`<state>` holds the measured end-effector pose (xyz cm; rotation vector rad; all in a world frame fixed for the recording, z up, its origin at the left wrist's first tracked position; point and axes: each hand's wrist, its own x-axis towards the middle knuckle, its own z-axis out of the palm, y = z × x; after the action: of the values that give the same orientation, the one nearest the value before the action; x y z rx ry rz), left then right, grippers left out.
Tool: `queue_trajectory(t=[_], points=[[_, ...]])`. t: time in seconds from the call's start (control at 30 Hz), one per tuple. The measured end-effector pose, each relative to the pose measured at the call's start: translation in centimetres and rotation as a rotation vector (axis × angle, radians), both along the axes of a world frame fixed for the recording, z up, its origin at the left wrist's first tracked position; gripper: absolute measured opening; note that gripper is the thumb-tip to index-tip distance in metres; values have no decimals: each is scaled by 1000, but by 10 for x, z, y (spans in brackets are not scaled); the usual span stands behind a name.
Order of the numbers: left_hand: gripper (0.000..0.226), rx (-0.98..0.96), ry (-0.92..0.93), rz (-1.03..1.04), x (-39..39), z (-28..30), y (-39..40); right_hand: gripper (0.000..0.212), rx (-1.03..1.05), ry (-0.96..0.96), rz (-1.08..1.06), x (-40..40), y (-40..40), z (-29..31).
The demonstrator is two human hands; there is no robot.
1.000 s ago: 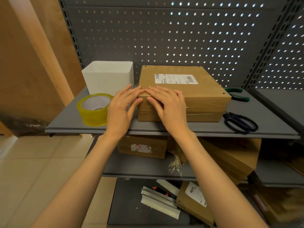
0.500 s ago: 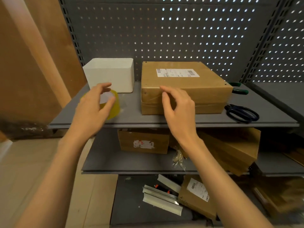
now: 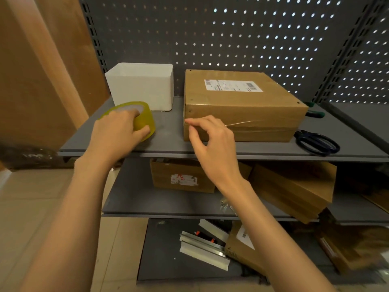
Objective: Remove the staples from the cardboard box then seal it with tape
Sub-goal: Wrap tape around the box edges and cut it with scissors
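Observation:
A brown cardboard box (image 3: 252, 106) with a white shipping label lies closed on the top grey shelf (image 3: 168, 144). Clear tape runs across its front face. My left hand (image 3: 117, 131) grips the yellow roll of tape (image 3: 145, 121), which is tilted on the shelf left of the box, fingers in its core and thumb on its outside. My right hand (image 3: 212, 140) hovers at the box's front left corner, its thumb and forefinger pinched together at the corner edge where the tape strip ends; whether it holds the tape end I cannot tell.
A white open bin (image 3: 143, 89) stands behind the tape roll. Dark scissors (image 3: 315, 142) lie right of the box, green-handled pliers (image 3: 313, 111) behind them. Lower shelves hold more cardboard boxes (image 3: 183, 178) and metal rails (image 3: 204, 247). A perforated grey back panel closes the rear.
Both hands left the top of the box. My left hand went left and took hold of the tape roll. My right hand drew back to the box's front left corner.

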<state>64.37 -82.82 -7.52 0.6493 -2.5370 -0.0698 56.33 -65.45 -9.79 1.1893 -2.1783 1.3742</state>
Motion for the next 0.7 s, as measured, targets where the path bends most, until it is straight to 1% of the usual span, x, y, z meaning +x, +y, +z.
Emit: queue_trajectory(t=[0.07,0.13,0.17,0.23,0.33,0.4,0.5,0.57,0.7], points=[[37,125,159,-26,7,8,11,21,-30,-15,30,0,3,7],[44,200,296,-60,13,20,24,20,-112,-75,64,-1,6,18],[44,238,363,-80,16,27,32,19,-171,-110,80,-1,8,26],[32,349,487,-142,19,41,51,17,-297,-154,117,-1,12,44],[12,488,596,-237,20,52,85,16,-427,-160,193,-1,25,68],[10,575,669,-269,19,51,111,15,-461,-143,233,-4,39,80],[16,753,764,-293,12,43,149,18,-427,-123,276,-16,66,90],[16,852,787,-311,3,37,172,19,-371,-101,305,-28,84,93],[12,913,760,-352,-14,29,213,27,-210,-125,396,-50,114,90]])
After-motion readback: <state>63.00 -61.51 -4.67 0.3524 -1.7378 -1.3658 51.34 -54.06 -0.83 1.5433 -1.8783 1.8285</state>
